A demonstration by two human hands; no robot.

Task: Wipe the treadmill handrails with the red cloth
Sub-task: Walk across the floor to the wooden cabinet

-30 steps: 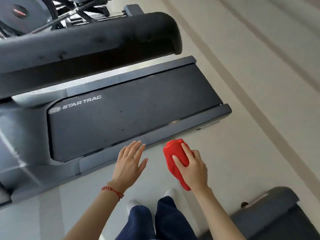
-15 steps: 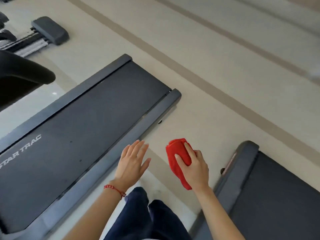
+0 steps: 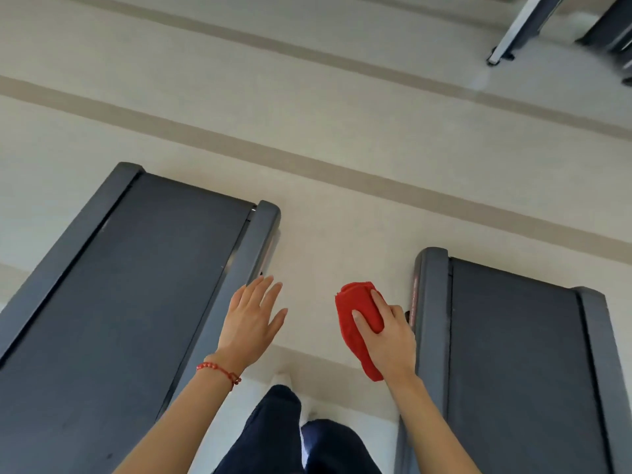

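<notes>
My right hand point(image 3: 390, 333) grips a folded red cloth point(image 3: 359, 319) in the air, above the floor between two treadmills. My left hand point(image 3: 251, 323) is held out flat with fingers apart and holds nothing; a red bead bracelet sits on its wrist. The left treadmill's dark running deck point(image 3: 113, 302) lies to the left of that hand. To the right of the cloth is a second treadmill deck point(image 3: 513, 364). No handrail is in view.
Pale floor point(image 3: 342, 138) with beige stripes stretches ahead of both decks. My dark-trousered legs point(image 3: 294, 436) and white shoes stand in the gap between the treadmills. Parts of other gym machines point(image 3: 513, 32) show at the top right corner.
The view has swung right: the first treadmill's handrail and console left the frame, and a second treadmill deck came in on the right. Both hands keep their pose, cloth still in the right.
</notes>
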